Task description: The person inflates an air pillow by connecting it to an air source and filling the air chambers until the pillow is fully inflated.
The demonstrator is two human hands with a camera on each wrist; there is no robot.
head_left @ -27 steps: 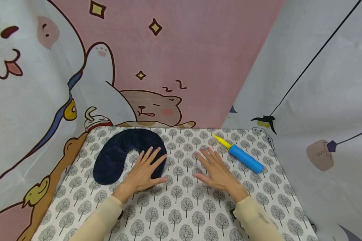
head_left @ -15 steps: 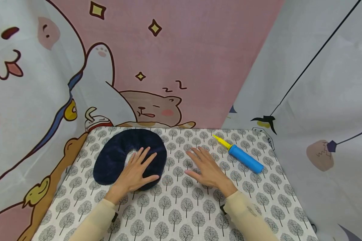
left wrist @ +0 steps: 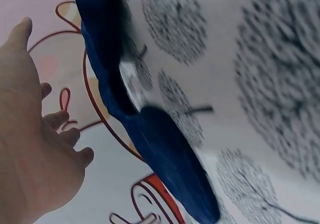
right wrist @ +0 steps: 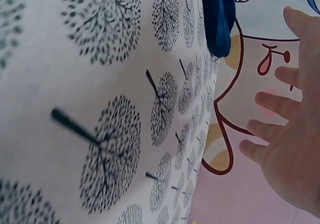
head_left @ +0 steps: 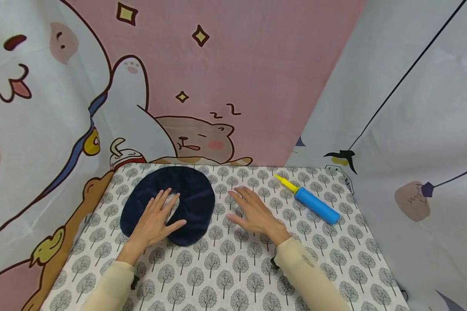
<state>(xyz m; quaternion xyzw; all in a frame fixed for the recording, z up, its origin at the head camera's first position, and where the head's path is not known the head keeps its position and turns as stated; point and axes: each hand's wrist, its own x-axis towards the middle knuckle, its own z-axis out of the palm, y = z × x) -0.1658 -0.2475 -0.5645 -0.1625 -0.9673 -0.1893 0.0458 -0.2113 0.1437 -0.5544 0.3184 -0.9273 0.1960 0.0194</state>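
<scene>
A dark navy U-shaped neck pillow [head_left: 196,190] lies on the left half of the table, its gap toward the front left. My left hand [head_left: 152,224] is spread over the pillow's left arm and hides part of it; in the left wrist view this hand [left wrist: 35,134] is apart from the pillow [left wrist: 160,144], holding nothing. To the right of the pillow my right hand [head_left: 257,214] hovers with fingers extended and nothing in it. A hand pump [head_left: 317,205] with a blue barrel and yellow nozzle lies beyond the right hand, pointing to the back left.
A white cloth [head_left: 225,276] with grey tree prints covers the table. Behind it hangs a pink and white curtain [head_left: 272,77] with cartoon animals, and a pale curtain [head_left: 412,129] borders the right side.
Both hands have moved left: the left from the pillow's right arm to its left arm, the right nearer the pillow. Pillow and hand pump have stayed in place.
</scene>
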